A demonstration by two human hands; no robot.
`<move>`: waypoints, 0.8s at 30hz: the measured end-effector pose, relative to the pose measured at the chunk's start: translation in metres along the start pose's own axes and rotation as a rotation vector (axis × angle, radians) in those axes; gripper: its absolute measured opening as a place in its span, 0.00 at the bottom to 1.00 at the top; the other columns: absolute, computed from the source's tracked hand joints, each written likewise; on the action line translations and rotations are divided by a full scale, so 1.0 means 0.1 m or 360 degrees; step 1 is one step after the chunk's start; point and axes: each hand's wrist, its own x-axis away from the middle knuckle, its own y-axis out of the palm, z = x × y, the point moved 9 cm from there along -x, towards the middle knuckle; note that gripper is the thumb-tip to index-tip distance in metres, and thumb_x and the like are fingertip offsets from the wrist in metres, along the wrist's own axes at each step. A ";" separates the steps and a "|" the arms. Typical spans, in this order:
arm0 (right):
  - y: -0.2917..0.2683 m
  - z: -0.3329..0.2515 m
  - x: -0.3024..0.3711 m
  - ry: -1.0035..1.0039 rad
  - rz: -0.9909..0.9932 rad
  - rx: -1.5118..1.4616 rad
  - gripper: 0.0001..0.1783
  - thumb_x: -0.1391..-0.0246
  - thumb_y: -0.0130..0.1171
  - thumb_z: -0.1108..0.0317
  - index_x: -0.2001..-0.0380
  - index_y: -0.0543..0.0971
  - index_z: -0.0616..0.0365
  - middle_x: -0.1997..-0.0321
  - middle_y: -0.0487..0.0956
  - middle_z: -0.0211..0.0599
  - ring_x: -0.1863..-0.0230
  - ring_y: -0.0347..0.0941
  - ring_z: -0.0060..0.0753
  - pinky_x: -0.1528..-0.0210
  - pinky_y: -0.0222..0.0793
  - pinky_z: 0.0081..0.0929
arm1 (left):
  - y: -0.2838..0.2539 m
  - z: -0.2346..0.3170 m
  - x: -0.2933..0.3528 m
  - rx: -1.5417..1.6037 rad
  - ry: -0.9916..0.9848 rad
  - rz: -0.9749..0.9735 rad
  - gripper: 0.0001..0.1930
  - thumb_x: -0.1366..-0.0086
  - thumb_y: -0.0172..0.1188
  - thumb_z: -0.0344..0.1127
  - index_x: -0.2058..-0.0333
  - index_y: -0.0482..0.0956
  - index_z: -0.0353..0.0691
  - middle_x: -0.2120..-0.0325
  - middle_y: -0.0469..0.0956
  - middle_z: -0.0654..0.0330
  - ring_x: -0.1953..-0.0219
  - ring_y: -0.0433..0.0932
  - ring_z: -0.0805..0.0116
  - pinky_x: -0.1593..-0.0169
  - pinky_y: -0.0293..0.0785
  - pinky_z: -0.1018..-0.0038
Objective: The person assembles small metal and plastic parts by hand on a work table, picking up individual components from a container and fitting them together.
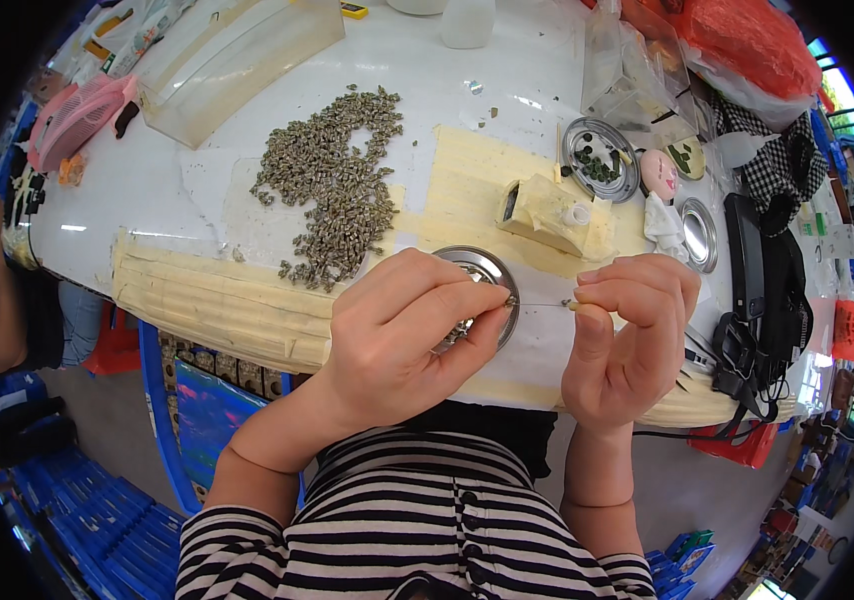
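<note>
Step in hand looks like fine two-handed handling of a thin strand (539,304), drawn across the gap between the hands, over the table (537,345). Left hand (397,335): thumb and index tips pinched together, practically no gap, at the strand's left end, where a tiny piece (512,300) shows (too small to say what kind). Right hand (637,345): thumb and index bent toward each other, narrow gap, strand's right end at the tips; a small dark bit (566,303) shows there, can't tell if gripped or just touching. Other fingers curled on both.

Strand looks near straight, so my read: next move calls for light, steady tension and small fingertip shifts, no big arm motion.

Round metal dish (495,261) sits under and behind the left hand, partly hidden; shiny bits inside. Metal parts (332,190) lie in a loose heap farther off, to the left. Taped box (547,222) stands beyond the hands, well apart from the fingers; second dish (630,187) with dark green pieces is farther back, to the right.
</note>
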 end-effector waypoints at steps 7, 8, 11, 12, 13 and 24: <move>-0.01 0.02 0.00 0.0018 0.0018 -0.0010 0.08 0.46 0.67 0.64 0.70 0.79 0.55 0.70 0.80 0.31 0.64 0.71 0.39 0.57 0.65 0.31 | 0.00 0.00 0.00 -0.0002 -0.0006 -0.0007 0.12 0.54 0.71 0.19 0.67 0.84 0.34 0.74 0.79 0.57 0.73 0.78 0.64 0.71 0.74 0.74; -0.01 0.02 0.00 0.0019 0.0019 -0.0011 0.08 0.46 0.68 0.64 0.70 0.79 0.55 0.70 0.80 0.31 0.64 0.71 0.39 0.57 0.65 0.31 | 0.00 0.00 0.00 -0.0002 -0.0004 -0.0007 0.12 0.54 0.71 0.19 0.67 0.84 0.34 0.74 0.79 0.57 0.73 0.78 0.64 0.71 0.74 0.74; 0.00 0.03 0.00 0.0027 0.0024 -0.0004 0.09 0.46 0.67 0.64 0.71 0.79 0.55 0.70 0.80 0.31 0.64 0.71 0.38 0.57 0.65 0.31 | 0.00 0.00 0.00 -0.0003 0.0003 -0.0008 0.13 0.54 0.70 0.19 0.67 0.84 0.34 0.74 0.79 0.58 0.72 0.78 0.65 0.71 0.74 0.74; 0.00 0.03 0.00 0.0031 0.0027 -0.0001 0.09 0.46 0.67 0.64 0.71 0.78 0.55 0.70 0.80 0.31 0.64 0.71 0.38 0.57 0.65 0.31 | -0.01 0.00 0.01 -0.0006 0.0004 -0.0009 0.13 0.54 0.70 0.19 0.67 0.84 0.34 0.74 0.79 0.58 0.72 0.78 0.65 0.71 0.74 0.74; 0.00 0.04 0.01 0.0045 0.0027 -0.0017 0.09 0.46 0.67 0.64 0.71 0.78 0.55 0.70 0.80 0.31 0.64 0.70 0.38 0.57 0.65 0.31 | -0.01 0.01 0.01 -0.0008 0.0006 -0.0010 0.13 0.54 0.70 0.19 0.67 0.84 0.34 0.74 0.79 0.58 0.72 0.78 0.65 0.71 0.74 0.74; -0.23 0.25 -0.15 0.0213 0.0265 0.0177 0.06 0.45 0.65 0.71 0.71 0.77 0.57 0.70 0.78 0.32 0.65 0.67 0.36 0.57 0.62 0.29 | -0.02 0.02 0.00 -0.0014 0.0032 0.0017 0.13 0.54 0.70 0.18 0.67 0.84 0.34 0.74 0.78 0.58 0.73 0.78 0.65 0.71 0.73 0.75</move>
